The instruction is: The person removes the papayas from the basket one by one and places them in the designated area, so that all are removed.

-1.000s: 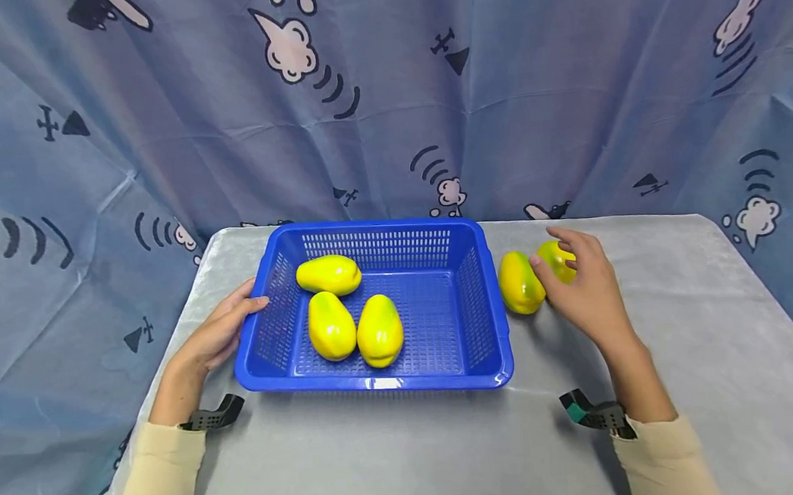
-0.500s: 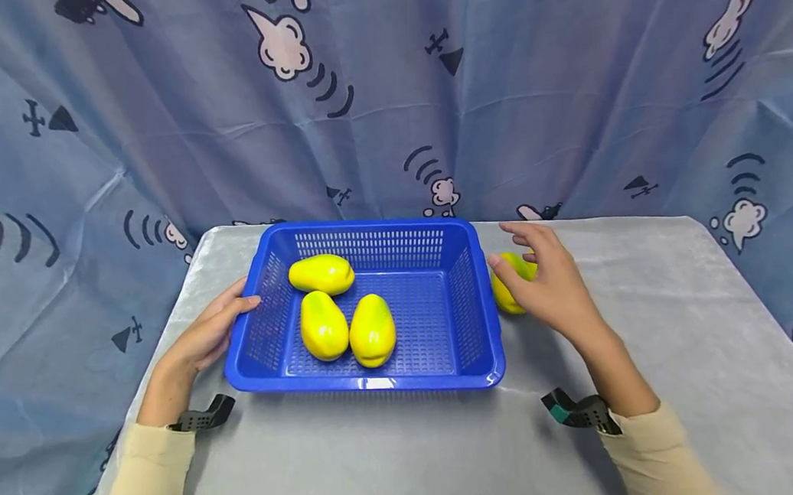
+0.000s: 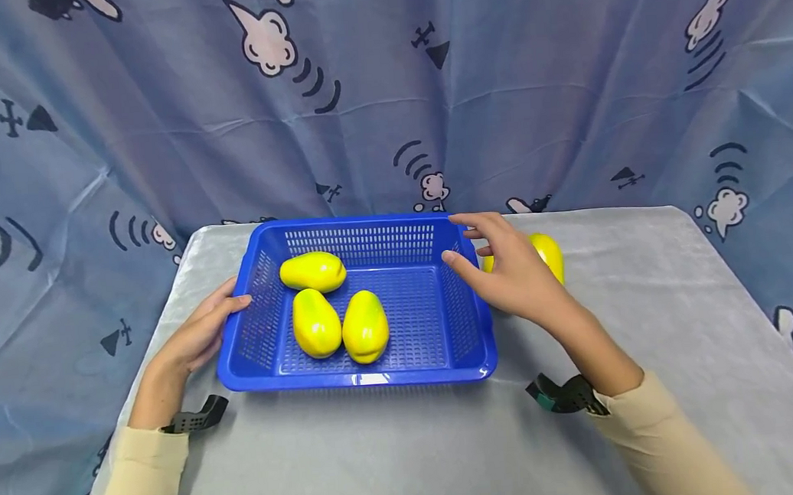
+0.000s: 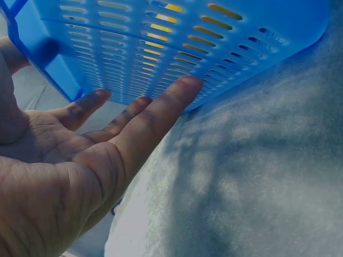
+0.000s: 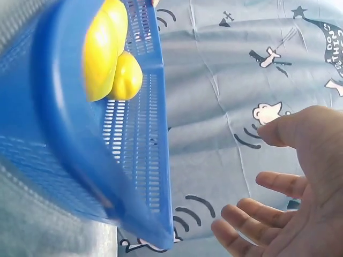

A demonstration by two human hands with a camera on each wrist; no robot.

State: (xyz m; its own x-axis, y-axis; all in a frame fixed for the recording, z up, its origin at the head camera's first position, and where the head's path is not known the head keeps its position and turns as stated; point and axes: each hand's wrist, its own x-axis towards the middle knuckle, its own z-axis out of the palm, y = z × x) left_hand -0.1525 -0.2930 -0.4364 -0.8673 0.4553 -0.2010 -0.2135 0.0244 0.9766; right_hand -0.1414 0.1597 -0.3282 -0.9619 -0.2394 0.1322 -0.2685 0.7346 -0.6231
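A blue plastic basket (image 3: 360, 379) with slotted walls holds three glossy yellow fruits, among them an upper one (image 3: 312, 272), a lower left one (image 3: 316, 324) and a lower right one (image 3: 365, 327). My left hand (image 3: 203, 328) holds the basket's left side, thumb over the rim; in the left wrist view its fingers (image 4: 161, 115) lie against the outer wall. Over the basket's right rim hovers my right hand (image 3: 508, 266), fingers spread and holding nothing. The right wrist view shows that hand (image 5: 300, 198) apart from the basket (image 5: 69, 123).
Right of the basket, a yellow fruit (image 3: 549, 254) is partly covered by my right hand, and a sliver of another yellow fruit shows beside the rim. Pale cloth covers the table (image 3: 383, 455). A patterned blue curtain (image 3: 360, 127) hangs behind it.
My right hand has moved left, from beside the loose fruits to above the basket's right rim. The left hand keeps its hold. The whole view has shifted slightly.
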